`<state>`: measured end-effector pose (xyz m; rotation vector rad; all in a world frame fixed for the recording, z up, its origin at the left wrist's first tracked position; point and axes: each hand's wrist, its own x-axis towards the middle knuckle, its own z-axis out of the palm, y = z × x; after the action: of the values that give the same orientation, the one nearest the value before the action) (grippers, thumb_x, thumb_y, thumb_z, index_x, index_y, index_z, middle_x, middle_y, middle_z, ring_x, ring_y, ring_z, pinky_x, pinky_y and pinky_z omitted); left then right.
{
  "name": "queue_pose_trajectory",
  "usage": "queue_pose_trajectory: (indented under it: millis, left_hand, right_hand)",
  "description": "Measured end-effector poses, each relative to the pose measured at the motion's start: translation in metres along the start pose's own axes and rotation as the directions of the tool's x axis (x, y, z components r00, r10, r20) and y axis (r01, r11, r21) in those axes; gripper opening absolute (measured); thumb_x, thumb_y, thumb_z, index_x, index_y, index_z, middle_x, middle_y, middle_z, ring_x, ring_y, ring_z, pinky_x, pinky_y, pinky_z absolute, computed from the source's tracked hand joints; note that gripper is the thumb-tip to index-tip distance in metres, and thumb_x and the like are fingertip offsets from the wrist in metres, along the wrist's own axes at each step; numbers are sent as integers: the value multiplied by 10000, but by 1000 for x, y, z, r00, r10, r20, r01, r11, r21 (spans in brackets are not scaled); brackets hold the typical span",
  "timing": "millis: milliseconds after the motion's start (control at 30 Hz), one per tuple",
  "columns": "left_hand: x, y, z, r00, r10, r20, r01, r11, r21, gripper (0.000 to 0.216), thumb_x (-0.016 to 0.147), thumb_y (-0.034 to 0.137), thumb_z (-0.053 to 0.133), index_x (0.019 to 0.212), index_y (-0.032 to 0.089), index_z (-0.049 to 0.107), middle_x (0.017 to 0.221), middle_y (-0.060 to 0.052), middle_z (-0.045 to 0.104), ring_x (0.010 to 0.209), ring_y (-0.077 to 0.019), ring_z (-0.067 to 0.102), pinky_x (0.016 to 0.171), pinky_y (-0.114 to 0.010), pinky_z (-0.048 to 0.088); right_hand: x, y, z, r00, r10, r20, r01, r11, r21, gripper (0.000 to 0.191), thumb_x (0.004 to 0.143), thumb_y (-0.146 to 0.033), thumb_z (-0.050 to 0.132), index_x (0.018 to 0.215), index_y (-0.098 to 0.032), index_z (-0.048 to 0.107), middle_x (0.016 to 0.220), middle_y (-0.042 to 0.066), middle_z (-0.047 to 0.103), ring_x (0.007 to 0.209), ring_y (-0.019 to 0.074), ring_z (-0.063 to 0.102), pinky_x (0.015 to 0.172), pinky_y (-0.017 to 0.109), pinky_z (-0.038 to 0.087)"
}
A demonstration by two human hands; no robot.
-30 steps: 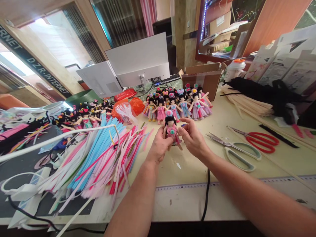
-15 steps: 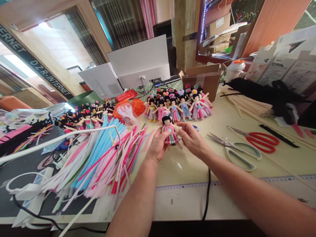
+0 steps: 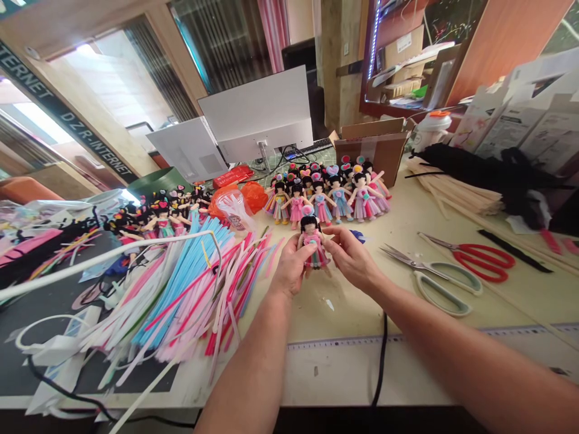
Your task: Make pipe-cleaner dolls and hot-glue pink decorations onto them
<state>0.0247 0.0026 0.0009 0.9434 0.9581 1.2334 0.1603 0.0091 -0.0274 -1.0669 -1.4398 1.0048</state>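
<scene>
A small pipe-cleaner doll (image 3: 312, 244) with black hair and a pink striped dress is held upright over the table. My left hand (image 3: 292, 263) is closed around its left side, the thumb pressed on the dress front. My right hand (image 3: 346, 253) is closed at the doll's other side, fingertips at its arm; whether they pinch the arm firmly is hard to see. Just behind stands a group of similar finished-looking dolls (image 3: 321, 202) in colourful dresses. A dark blue bit (image 3: 357, 235) lies behind my right hand.
Bundles of pipe cleaners (image 3: 181, 289) spread to the left, with a white lamp arm (image 3: 104, 256) crossing above them. Grey-handled scissors (image 3: 434, 274) and red-handled scissors (image 3: 482, 259) lie to the right. A monitor (image 3: 262, 108) and a cardboard box (image 3: 373, 154) stand behind. A ruler strip (image 3: 344, 342) runs along the front.
The doll has turned slightly more upright and shifted a little to the right and down. My right-hand fingers have moved in closer against its side. The view has shifted slightly.
</scene>
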Motion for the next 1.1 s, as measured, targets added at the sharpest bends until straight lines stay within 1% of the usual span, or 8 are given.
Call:
queue_pose_trajectory:
  millis: [233, 367, 500, 733, 867, 933, 1033, 1100]
  left_hand:
    - [0, 1, 0, 1000, 9, -14, -9, 1000, 26, 370, 601, 273, 738, 921, 160, 592, 706, 27, 621, 434, -66, 491, 354, -187, 321]
    - [1, 0, 0, 999, 24, -24, -23, 998, 57, 325, 610, 259, 721, 896, 165, 597, 679, 38, 601, 408, -56, 449, 354, -193, 311]
    - [2, -1, -1, 998, 42, -45, -39, 997, 60, 291, 604, 254, 724, 849, 164, 596, 671, 30, 595, 450, -66, 481, 384, -187, 331]
    - [4, -2, -2, 998, 27, -50, -25, 999, 38, 341, 595, 243, 744, 894, 158, 604, 746, 13, 631, 491, -72, 507, 403, -188, 339]
    - [4, -4, -3, 1000, -1, -29, 2, 999, 49, 347, 628, 265, 754, 919, 149, 605, 707, 29, 606, 469, -59, 477, 385, -182, 310]
    - [5, -5, -3, 1000, -3, -12, 3, 999, 38, 362, 634, 276, 769, 930, 146, 607, 716, 28, 612, 486, -60, 487, 418, -186, 353]
    - [6, -7, -4, 1000, 9, 12, -9, 1000, -10, 390, 623, 303, 799, 928, 140, 619, 809, -4, 656, 600, -86, 566, 557, -217, 462]
    - [7, -8, -4, 1000, 8, 2, -8, 1000, -28, 402, 613, 328, 812, 913, 137, 625, 829, -16, 665, 653, -105, 596, 607, -231, 484]
  right_hand:
    - [-1, 0, 0, 1000, -27, 5, 27, 1000, -11, 363, 888, -485, 512, 1095, -188, 545, 664, -56, 488, 562, 109, 459, 526, 257, 371]
    - [-1, 3, 1, 999, -39, 11, 39, 999, -28, 356, 899, -480, 501, 1106, -193, 536, 681, -49, 508, 573, 111, 473, 539, 257, 384]
    - [-1, 3, 1, 999, -31, 22, 32, 999, -37, 358, 897, -481, 497, 1104, -190, 527, 684, -49, 506, 576, 115, 476, 543, 264, 382]
    - [-2, -2, 1, 998, 1, 56, 3, 997, -71, 355, 888, -449, 474, 1128, -192, 522, 699, -44, 501, 592, 122, 482, 573, 275, 392]
    - [-2, -5, 1, 999, 23, 46, -19, 997, -80, 360, 871, -446, 473, 1126, -196, 518, 688, -46, 502, 587, 126, 482, 562, 273, 385]
    - [-2, -5, 1, 999, 30, 37, -27, 996, -81, 360, 862, -449, 476, 1114, -195, 518, 681, -47, 504, 576, 126, 479, 549, 271, 382]
    - [-1, -5, 1, 999, 25, 29, -23, 996, -85, 356, 856, -453, 484, 1100, -195, 519, 684, -46, 512, 569, 124, 483, 543, 269, 387]
    - [-1, -4, 1, 999, 17, 37, -14, 997, -82, 366, 855, -462, 493, 1106, -195, 513, 688, -48, 511, 563, 122, 482, 547, 271, 392]
